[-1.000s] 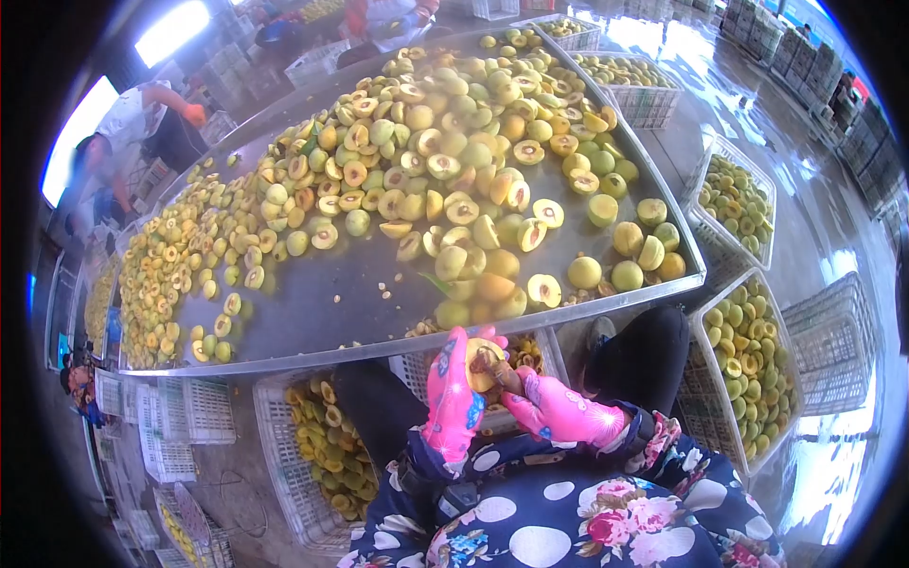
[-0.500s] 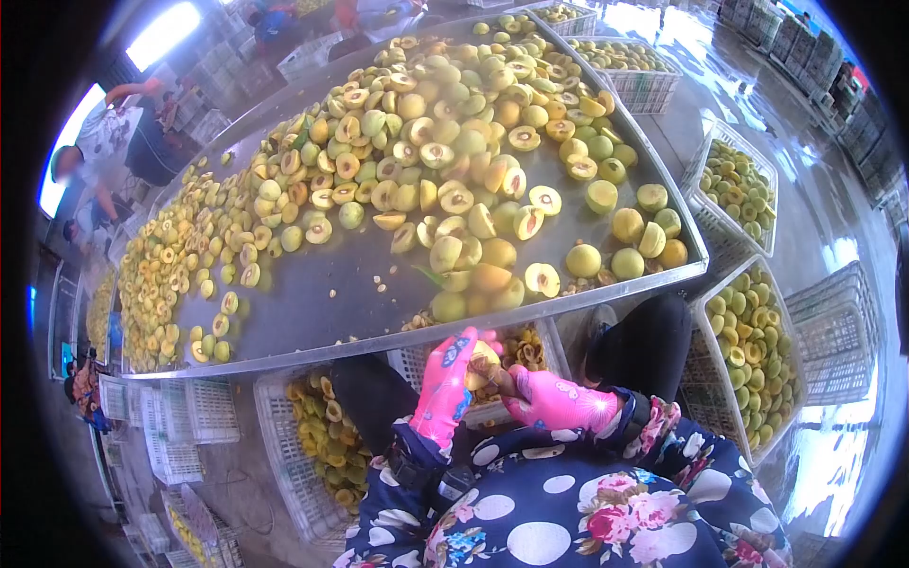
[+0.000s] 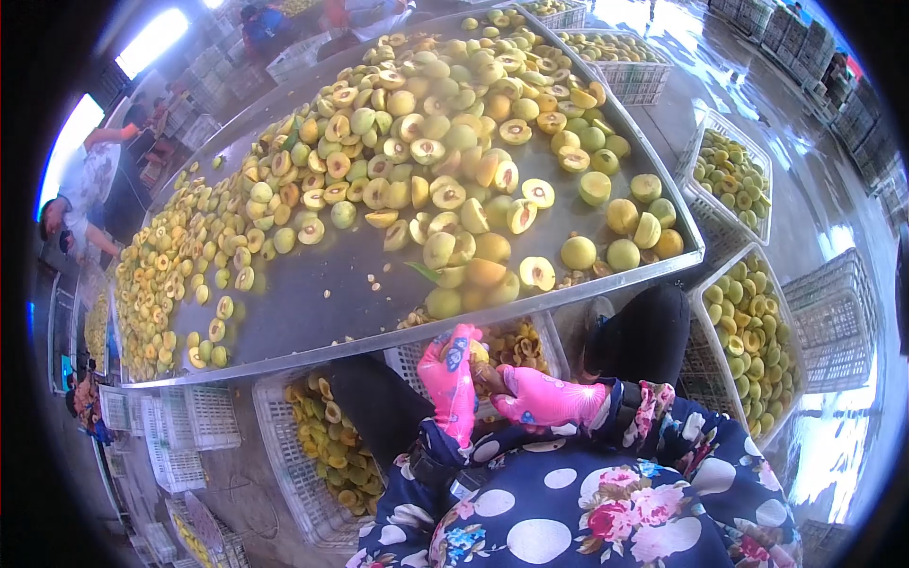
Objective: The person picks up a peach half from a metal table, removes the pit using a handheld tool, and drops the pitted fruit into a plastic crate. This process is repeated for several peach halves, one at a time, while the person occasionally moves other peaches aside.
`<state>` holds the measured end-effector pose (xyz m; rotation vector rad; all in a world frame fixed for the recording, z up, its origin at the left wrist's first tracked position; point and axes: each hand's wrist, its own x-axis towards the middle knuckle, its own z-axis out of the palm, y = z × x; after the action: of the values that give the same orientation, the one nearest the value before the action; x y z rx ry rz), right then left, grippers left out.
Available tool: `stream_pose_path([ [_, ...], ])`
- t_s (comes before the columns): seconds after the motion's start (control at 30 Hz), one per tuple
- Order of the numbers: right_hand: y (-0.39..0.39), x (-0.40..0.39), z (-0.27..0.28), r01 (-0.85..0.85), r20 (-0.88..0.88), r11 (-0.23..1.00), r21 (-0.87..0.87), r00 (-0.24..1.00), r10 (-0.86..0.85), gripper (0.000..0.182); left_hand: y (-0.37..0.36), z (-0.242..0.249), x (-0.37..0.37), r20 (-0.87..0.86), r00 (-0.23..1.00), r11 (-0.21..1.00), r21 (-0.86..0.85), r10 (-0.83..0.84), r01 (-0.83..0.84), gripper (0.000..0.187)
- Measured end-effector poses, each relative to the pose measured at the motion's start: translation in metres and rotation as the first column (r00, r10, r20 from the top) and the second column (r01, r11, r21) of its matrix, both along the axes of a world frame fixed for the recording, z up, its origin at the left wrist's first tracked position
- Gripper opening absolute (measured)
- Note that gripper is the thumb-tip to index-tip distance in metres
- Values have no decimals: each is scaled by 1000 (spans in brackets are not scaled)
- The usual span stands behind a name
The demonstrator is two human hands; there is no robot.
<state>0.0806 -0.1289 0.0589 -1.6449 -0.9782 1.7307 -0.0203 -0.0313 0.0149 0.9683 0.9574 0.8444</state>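
Observation:
My left hand (image 3: 449,379), in a pink patterned glove, is closed around a yellow-green peach half (image 3: 479,353). My right hand (image 3: 544,396), gloved in the same pink, is closed with its fingertips against the fruit. A small brownish thing shows at those fingertips, too small to name. Both hands are just in front of the metal table's near edge, over a white crate (image 3: 407,358) that holds yellow fruit pieces (image 3: 521,346). Many halved peaches (image 3: 445,196), some with reddish pit hollows, lie heaped on the table (image 3: 312,308).
The raised table rim (image 3: 426,333) runs close beyond my hands. Crates of fruit stand at my left (image 3: 284,445) and right (image 3: 705,331), with stacked crates (image 3: 828,322) farther right. My knees flank the middle crate. A person (image 3: 90,204) reaches toward the table's far left.
My hands stay together at the fruit and have shifted slightly, the left one turning more upright. The view has moved a little. At the far left, the other person now leans toward the table.

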Motion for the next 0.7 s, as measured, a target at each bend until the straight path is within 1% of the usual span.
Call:
stream_pose_path([
  [0.07, 1, -2, -4, -22, 102, 994, 112, 995, 11, 23, 1, 3, -2, -3, 1000, 1000, 0, -21, 21, 17],
  [0.17, -2, -4, -46, -139, 350, 919, 370, 937, 0, 21, 4, 0, -6, -19, 997, 998, -11, -68, 68, 17],
  [0.2, 0, -3, -37, -70, 164, 966, 249, 986, 29, 21, 6, -2, -7, -23, 996, 996, -18, -89, 89, 16],
  [0.23, 1, 0, -21, -26, -31, 994, 110, 999, 29, 20, 7, -4, -7, -7, 995, 995, -16, -97, 96, 16],
  [0.27, 2, 2, -12, -9, -224, 999, -39, 975, 0, 19, 7, -6, -8, 8, 995, 994, -15, -104, 104, 16],
  [0.37, 2, 3, -11, 20, -300, 998, -59, 953, -37, 14, 8, -9, -11, 33, 990, 990, -12, -138, 138, 16],
  [0.47, 2, 10, -16, -47, -453, 999, -14, 891, 36, 16, 12, -19, -15, 77, 981, 984, 1, -179, 180, 16],
  [0.5, 2, 11, -19, -66, -460, 998, -19, 887, 50, 16, 13, -20, -16, 97, 977, 982, 5, -190, 191, 16],
  [0.57, 4, 11, -24, -106, -471, 994, -25, 878, 82, 18, 15, -19, -18, 72, 972, 974, 8, -225, 225, 16],
  [0.6, 4, 10, -24, -87, -403, 995, -41, 913, 63, 18, 16, -17, -18, 59, 968, 970, 10, -242, 242, 16],
  [0.67, 4, 5, -19, -40, -262, 997, -69, 965, 21, 20, 17, -14, -19, -12, 966, 965, -62, -258, 257, 16],
  [0.7, 4, 5, -17, -40, -314, 996, -83, 949, 12, 21, 17, -13, -19, -47, 963, 960, -99, -266, 261, 16],
])
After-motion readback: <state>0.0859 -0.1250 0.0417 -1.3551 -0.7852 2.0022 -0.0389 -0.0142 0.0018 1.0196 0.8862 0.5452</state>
